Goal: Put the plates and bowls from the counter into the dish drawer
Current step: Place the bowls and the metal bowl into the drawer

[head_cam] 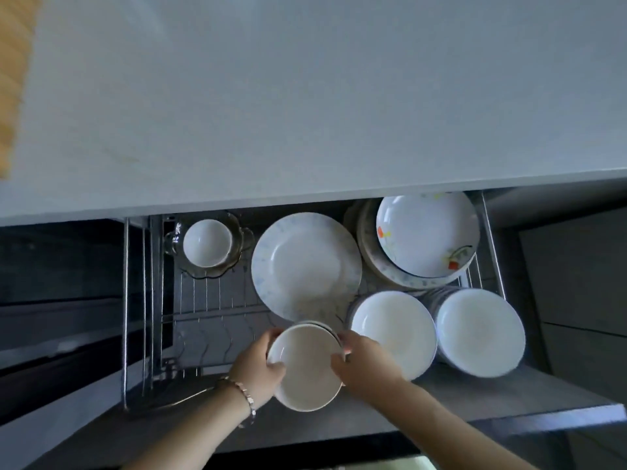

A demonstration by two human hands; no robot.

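Note:
A short stack of white bowls (307,368) hangs over the front middle of the open dish drawer (492,245). My left hand (259,368) grips its left rim and my right hand (359,362) grips its right rim. Behind the stack lies a large white plate (305,266). To its right is a flowered bowl (427,232) on a pile of plates. Two stacks of white bowls (395,330) (481,330) stand at the front right. A small white bowl (207,244) sits in a glass dish (244,245) at the back left.
The pale counter (305,96) overhangs the drawer's back. A wooden board (13,79) lies on the counter's left edge. Wire rack dividers (210,320) fill the drawer's front left. The dark drawer front (441,412) runs below my wrists.

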